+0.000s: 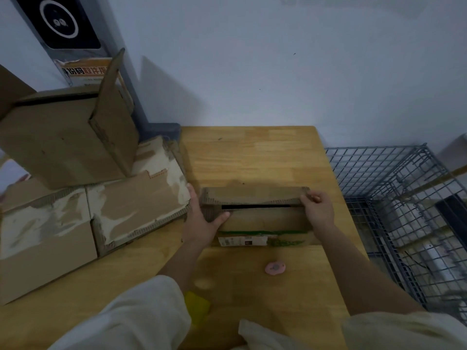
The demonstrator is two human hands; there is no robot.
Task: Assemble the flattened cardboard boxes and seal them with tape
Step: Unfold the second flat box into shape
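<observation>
A small brown cardboard box (262, 221) stands in the middle of the wooden table (252, 152), with a white label and green marking on its near side. Its two top flaps lie almost closed, with a dark slit left between them. My left hand (202, 218) is against the box's left end, fingers straight along the side and thumb on the near flap. My right hand (318, 208) pinches the right end of the far flap (252, 195). No roll of tape shows.
Several larger cardboard boxes (70, 152) are stacked at the left, the top one with a flap standing up. A small pink object (275, 268) lies near the table's front, a yellow thing (197, 304) by my left sleeve. A wire cage (404, 198) stands right of the table.
</observation>
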